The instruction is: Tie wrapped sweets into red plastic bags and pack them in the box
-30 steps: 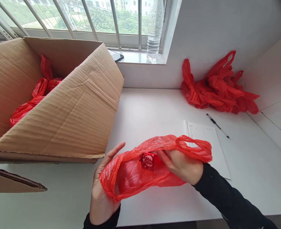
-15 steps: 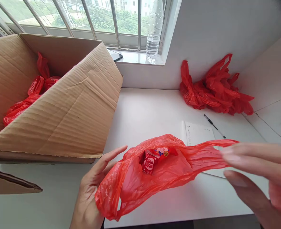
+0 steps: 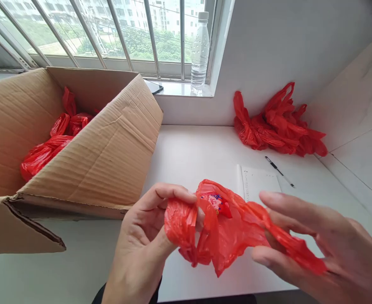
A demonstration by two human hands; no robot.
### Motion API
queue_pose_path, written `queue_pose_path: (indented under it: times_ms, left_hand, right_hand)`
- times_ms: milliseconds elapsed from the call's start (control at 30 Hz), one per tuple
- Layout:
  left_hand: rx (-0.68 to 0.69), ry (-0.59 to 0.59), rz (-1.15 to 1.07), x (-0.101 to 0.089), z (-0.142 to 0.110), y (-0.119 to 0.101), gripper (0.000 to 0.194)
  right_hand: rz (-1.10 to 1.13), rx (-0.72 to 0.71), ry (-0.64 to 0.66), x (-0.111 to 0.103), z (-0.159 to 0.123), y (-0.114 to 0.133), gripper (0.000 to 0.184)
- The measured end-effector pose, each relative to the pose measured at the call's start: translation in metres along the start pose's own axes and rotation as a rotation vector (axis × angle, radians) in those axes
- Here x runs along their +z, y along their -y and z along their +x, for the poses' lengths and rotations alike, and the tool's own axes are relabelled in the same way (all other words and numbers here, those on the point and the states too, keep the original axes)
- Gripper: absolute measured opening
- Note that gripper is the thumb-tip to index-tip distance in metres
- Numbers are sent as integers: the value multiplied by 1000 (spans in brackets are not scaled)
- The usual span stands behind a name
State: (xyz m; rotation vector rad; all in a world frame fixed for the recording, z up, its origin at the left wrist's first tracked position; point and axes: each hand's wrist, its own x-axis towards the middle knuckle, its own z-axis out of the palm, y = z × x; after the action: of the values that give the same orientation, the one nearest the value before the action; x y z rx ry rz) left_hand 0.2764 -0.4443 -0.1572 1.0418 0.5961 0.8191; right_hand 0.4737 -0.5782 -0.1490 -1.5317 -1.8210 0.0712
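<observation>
A thin red plastic bag (image 3: 230, 245) hangs between my two hands above the table. Inside its opening I see a red printed packet (image 3: 214, 203) with blue and yellow marks. My left hand (image 3: 144, 232) is closed round the bag's left handle, which is bunched between thumb and fingers. On the other side, my right hand (image 3: 325, 245) has its fingers and thumb apart, slightly blurred. The bag's right handle runs loosely between them toward the palm.
At left stands an open cardboard box (image 3: 100, 152) with filled red bags (image 3: 47, 154) in it. Several red bags (image 3: 277, 122) lie bunched against the wall. A notebook (image 3: 258, 181) and a pen (image 3: 279, 171) lie behind my hands. A water bottle (image 3: 200, 55) and a dark flat device (image 3: 154, 87) are on the windowsill.
My left hand has moved from under the bag's side to grip its left handle. The right hand has come inward, and the bag's mouth has narrowed.
</observation>
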Motion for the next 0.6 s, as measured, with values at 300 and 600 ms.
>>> queue_pose_path:
  times_ms: [300,600]
  left_hand:
    - [-31,103,175,-7,-7,7,16]
    - [32,-136,185,-24,-10,1,19]
  right_hand:
    - [151,-65,-15,12,24,-1,28]
    - [-40,28,-150,-1,12,-11,29]
